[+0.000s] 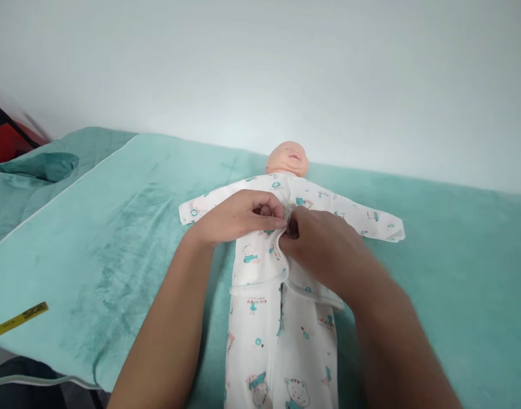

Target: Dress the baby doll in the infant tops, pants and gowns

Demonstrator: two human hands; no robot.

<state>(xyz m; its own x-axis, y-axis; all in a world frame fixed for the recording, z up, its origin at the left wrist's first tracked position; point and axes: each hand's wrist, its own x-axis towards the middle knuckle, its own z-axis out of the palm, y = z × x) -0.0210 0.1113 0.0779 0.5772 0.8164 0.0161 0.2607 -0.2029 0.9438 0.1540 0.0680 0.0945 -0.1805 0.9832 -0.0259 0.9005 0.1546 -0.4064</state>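
Note:
A baby doll lies on its back, head toward the wall, dressed in a white baby jacket printed with small cartoon animals. Its sleeves are spread to both sides. Matching white trousers cover its legs below the hem. At the chest, my left hand pinches the jacket's front edge between thumb and fingers. Close against it, my right hand grips the facing edge of the jacket front with bent fingers. Whatever fastening lies between the fingertips is hidden.
A teal plush cover spreads under the doll, with a white piping seam on the left. Behind it rises a white wall. A yellow strip lies at the left edge, and a red and black object stands at the far left.

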